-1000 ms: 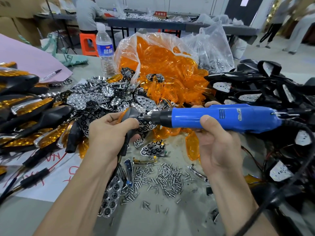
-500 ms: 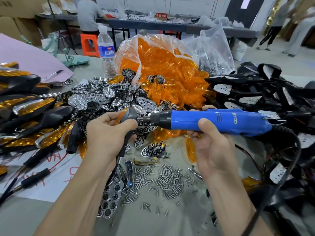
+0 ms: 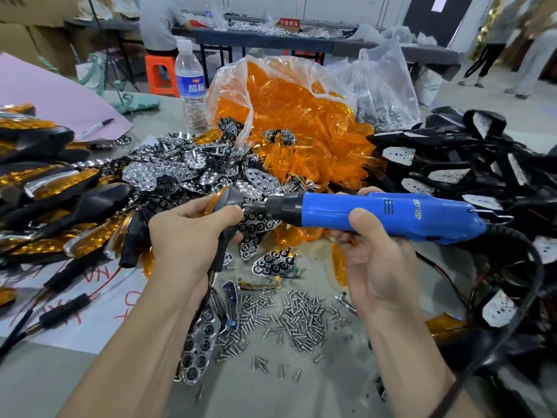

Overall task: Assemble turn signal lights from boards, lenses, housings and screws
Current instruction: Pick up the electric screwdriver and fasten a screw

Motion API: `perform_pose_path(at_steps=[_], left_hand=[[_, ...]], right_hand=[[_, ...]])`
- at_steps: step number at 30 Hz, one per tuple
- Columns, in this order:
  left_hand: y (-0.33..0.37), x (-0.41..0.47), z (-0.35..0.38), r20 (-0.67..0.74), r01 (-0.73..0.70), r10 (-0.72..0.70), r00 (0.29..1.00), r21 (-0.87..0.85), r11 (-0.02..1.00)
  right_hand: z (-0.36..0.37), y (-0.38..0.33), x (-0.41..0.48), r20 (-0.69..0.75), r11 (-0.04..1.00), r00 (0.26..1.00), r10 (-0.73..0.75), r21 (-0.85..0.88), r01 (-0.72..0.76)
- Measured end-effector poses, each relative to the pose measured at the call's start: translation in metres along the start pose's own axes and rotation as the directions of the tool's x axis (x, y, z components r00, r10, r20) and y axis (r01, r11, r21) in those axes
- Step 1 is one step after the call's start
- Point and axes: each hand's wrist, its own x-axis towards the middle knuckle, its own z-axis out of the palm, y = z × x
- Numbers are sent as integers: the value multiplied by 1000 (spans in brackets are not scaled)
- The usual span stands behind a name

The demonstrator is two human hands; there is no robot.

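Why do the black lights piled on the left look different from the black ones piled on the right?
The left pile has orange lenses covering the fronts, but the right pile has no lenses, so its white boards show. The left pile lies roughly side by side, while the right pile is heaped in a tangle. Both piles are made of black housings.

Glossy blue plastic screwdriver [image 3: 376,217]; shiny metal screws [image 3: 298,318]; translucent orange plastic lenses [image 3: 301,131]; matt black housings [image 3: 452,164].
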Motion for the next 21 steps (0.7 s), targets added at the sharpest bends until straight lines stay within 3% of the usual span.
perform_pose_path(at_steps=[6,10,15,18,21], left_hand=[[0,-7,6,-28,-137,140,990,85,987],[2,-9,5,-11,-202,206,979,154,967],[-3,-4,-1,50,-196,189,981,273,942],[-8,-3,3,56,-152,142,988,348,925],[-12,1,3,28,-87,83,996,293,952]], right_hand=[[11,2,-5,-121,995,989,-84,-65,76],[19,5,-6,-199,998,980,-24,-56,13],[11,-1,-5,-150,996,984,93,23,-91],[8,-4,-4,-137,997,987,79,18,-77],[8,-5,-5,-110,998,994,25,-56,-31]])
